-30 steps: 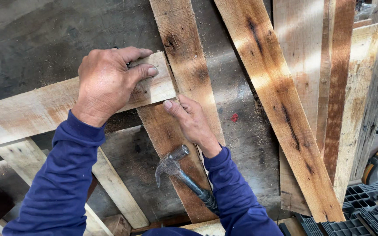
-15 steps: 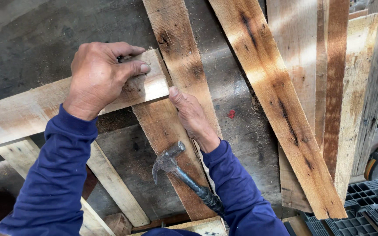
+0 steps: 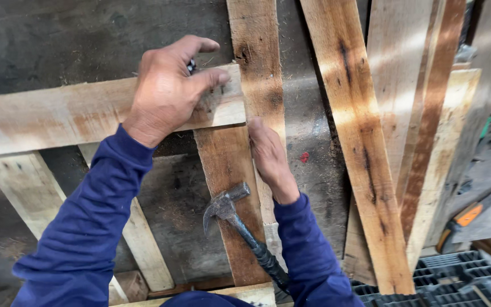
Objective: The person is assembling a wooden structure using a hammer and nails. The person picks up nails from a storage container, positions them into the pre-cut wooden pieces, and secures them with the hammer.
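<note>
Head view, looking down at two hands in dark blue sleeves over rough wooden boards on a dark grey surface.

In the upper middle of the frame, the left hand [image 3: 169, 94] is laid over the right end of a pale horizontal board [image 3: 58, 116], with the thumb pressed on the board's top face and the fingers curled over its far edge. Something small and dark is glimpsed under the fingers, but what it is cannot be told. The pale board runs from the left edge of the frame to the centre, where its end is laid across a darker upright plank [image 3: 240, 187].

In the centre, the right hand [image 3: 271, 159] is pressed edge-on against the right side of the upright plank, fingers straight and together, with nothing seen in its grip.

A claw hammer [image 3: 240, 224] is seen lying on the lower part of that plank, just left of the right wrist, its head towards the centre and its black handle running to the lower edge.

Further slanted planks [image 3: 359, 142] are seen on the right. A black plastic crate [image 3: 461, 278] is found in the lower right corner.
</note>
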